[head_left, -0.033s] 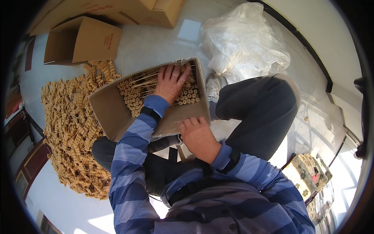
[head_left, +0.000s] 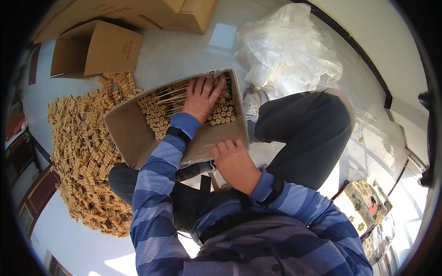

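Corrugated cardboard box [head_left: 138,138] tilted on the lap, holding rows of tan ridged skewered rolls [head_left: 159,112]. Left hand [head_left: 201,99] lies inside the box, fingers spread flat on the rolls. Right hand [head_left: 235,161] grips the box's near edge, fingers curled. A loose heap of skewers [head_left: 85,161] lies left of the box; crinkled plastic bag [head_left: 290,50] beyond its right corner.

1. The open brown cardboard box [head_left: 138,133] is plain tan inside and out.
2. The skewered tan ring-shaped pieces [head_left: 159,112] in it are golden-beige on pale sticks.
3. The golden-brown heap of skewers [head_left: 85,156] on the left matches them.
4. The blue striped sleeves [head_left: 156,170] alternate light and dark blue, with black cuffs.
5. The grey trousers [head_left: 304,124] are plain dark grey.
6. The crumpled clear plastic bag [head_left: 287,50] looks whitish.
7. The pale floor [head_left: 175,55] is glossy off-white.
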A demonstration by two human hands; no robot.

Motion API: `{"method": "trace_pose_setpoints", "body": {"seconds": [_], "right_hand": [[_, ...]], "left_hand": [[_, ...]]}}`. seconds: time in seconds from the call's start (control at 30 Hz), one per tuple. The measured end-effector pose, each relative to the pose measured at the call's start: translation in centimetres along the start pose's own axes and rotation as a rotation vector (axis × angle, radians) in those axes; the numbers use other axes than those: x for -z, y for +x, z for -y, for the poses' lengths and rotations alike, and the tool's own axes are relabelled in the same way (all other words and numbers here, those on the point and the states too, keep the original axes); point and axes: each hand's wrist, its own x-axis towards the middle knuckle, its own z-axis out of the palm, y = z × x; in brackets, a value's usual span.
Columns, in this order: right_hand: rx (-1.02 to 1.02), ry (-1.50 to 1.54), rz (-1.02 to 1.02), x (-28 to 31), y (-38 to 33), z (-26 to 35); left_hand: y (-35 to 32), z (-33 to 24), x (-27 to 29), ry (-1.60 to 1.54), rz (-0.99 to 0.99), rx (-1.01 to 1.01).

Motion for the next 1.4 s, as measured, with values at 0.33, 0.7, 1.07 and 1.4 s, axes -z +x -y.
{"method": "trace_pose_setpoints", "body": {"seconds": [0.33, 0.7, 1.07, 1.4], "right_hand": [[0.007, -0.038, 0.033, 0.0, 0.8, 0.6], [0.010, 0.006, 0.010, -1.5, 0.9, 0.6], [0.007, 0.034, 0.041, -1.3, 0.9, 0.5], [0.022, -0.022, 0.024, -1.5, 0.9, 0.7]], "left_hand": [[-1.1, 0.3, -3.1, -0.022, -0.014, -0.011], [-1.6, 1.2, -4.4, -0.285, 0.330, 0.029], [-0.5, 0.9, -4.2, -0.261, 0.393, 0.129], [0.5, -0.2, -4.7, -0.131, 0.152, 0.123]]}}
